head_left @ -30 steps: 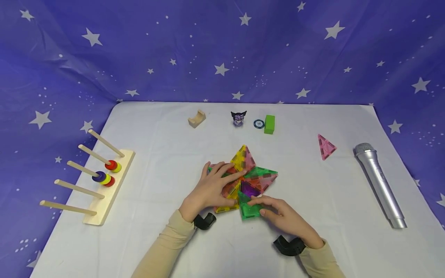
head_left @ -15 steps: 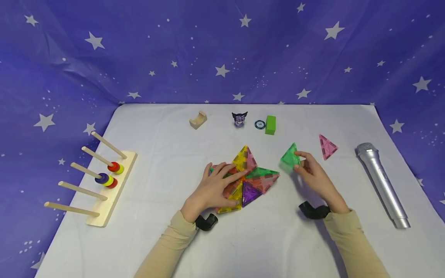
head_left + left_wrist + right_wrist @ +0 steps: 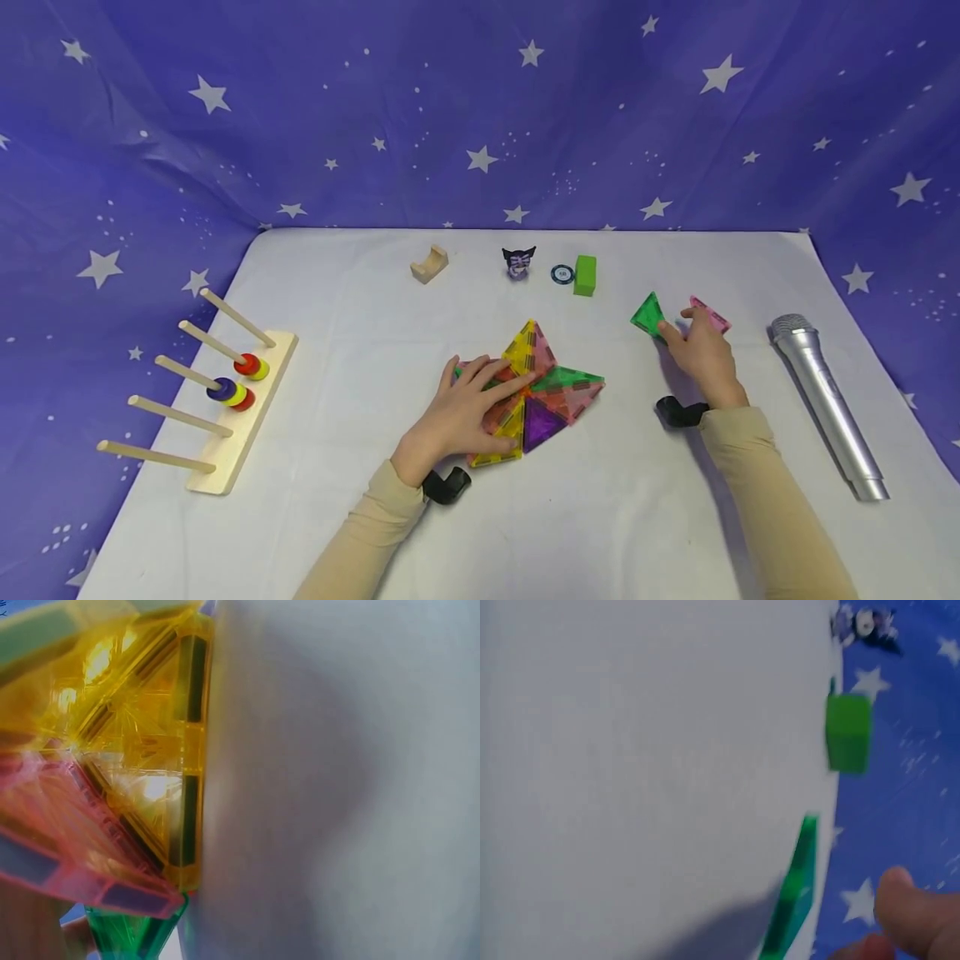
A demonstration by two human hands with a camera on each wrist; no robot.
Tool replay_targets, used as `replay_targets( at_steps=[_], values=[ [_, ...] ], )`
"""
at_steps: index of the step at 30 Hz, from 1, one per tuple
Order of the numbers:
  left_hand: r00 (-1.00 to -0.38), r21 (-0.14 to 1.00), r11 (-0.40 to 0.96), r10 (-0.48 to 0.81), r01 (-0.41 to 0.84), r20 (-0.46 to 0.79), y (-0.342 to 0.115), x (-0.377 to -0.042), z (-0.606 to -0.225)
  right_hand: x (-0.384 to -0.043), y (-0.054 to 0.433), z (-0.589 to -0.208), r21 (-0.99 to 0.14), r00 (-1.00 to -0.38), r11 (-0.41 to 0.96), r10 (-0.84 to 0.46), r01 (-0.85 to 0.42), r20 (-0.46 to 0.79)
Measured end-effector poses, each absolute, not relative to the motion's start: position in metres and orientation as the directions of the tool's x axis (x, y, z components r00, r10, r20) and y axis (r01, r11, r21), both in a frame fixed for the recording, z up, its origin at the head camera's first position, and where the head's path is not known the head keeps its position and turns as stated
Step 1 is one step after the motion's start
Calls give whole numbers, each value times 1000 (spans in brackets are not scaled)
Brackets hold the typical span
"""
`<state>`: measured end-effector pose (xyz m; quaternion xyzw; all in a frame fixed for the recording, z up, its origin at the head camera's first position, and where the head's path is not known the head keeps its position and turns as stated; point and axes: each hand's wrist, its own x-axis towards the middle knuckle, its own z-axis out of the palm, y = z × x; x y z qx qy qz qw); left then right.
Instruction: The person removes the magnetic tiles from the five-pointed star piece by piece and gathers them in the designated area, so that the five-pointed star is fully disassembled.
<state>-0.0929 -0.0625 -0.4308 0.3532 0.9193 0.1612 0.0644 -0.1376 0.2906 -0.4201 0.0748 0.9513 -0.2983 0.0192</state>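
Colorful translucent magnetic tiles (image 3: 540, 396) form a joined star-like shape in the middle of the table. My left hand (image 3: 461, 412) rests spread over its left side, hiding part of it. The left wrist view shows a yellow tile (image 3: 142, 750) and a pink tile (image 3: 82, 832) up close. Farther right, a green triangular tile (image 3: 648, 315) is by the thumb of my right hand (image 3: 705, 358). The index finger reaches over a pink triangular tile (image 3: 712, 317), partly hiding it. In the right wrist view the green tile (image 3: 795, 892) shows edge-on, apart from the visible fingertip.
At left stands a wooden peg rack (image 3: 251, 417) with a few colored rings. A silver microphone (image 3: 828, 408) lies at right. Along the back are a wooden block (image 3: 430, 265), a small dark figurine (image 3: 518, 263), a round chip (image 3: 562, 274) and a green block (image 3: 585, 275).
My right hand has carried the green triangular tile from the front of the star shape to near the pink tile, and its grip has loosened. The left hand has stayed in place.
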Motion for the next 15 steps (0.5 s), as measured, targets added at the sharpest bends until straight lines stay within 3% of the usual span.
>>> replay_targets(
  at_steps=[3,7,11,15],
  values=[
    [-740,341,695,672,633,2,-63,-93,-431,-121,275,-418,-633,-999,773,28,50,-45],
    [-734,342,688,679,640,9,-63,-93,-431,-87,239,-421,-693,-973,686,-206,-222,107],
    [-739,338,693,673,637,12,-64,-94,-431,-57,206,-427,-525,-898,730,-318,-437,304],
    [-742,330,697,671,636,14,-64,-94,-431,-40,184,-429,-396,-868,798,-298,-455,396]
  ],
)
